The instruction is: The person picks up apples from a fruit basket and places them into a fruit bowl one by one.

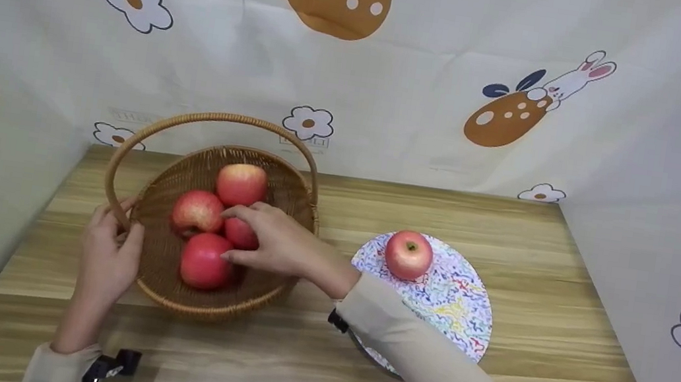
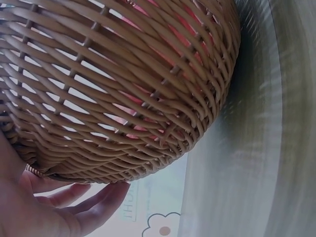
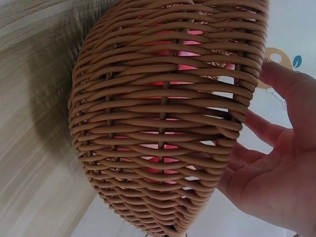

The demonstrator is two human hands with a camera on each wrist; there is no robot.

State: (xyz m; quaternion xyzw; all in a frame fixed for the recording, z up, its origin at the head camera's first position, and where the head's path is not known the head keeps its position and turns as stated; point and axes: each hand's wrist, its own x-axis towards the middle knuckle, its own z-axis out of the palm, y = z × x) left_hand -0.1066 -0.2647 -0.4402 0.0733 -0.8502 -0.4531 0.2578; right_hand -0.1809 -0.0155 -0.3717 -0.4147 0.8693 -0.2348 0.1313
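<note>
A brown wicker basket (image 1: 210,311) with an arched handle stands tilted on the left of the table, several red apples (image 1: 198,211) inside. My left hand (image 1: 110,252) grips its left rim by the foot of the handle; in the left wrist view the fingers (image 2: 106,202) bend at the rim. Inside the basket, my right hand (image 1: 283,243) has its fingers and thumb around a partly hidden apple (image 1: 239,234). The thumb tip lies against the front apple (image 1: 205,262). In the right wrist view, the woven wall hides most of the right fingertips.
To the right lies a round, multicoloured patterned plate (image 1: 458,301) with one apple (image 1: 409,255) near its back edge. The right sleeve (image 1: 425,349) passes over the plate's front part. Printed cloth walls (image 1: 422,82) enclose the wooden table (image 1: 565,302) at the back and sides.
</note>
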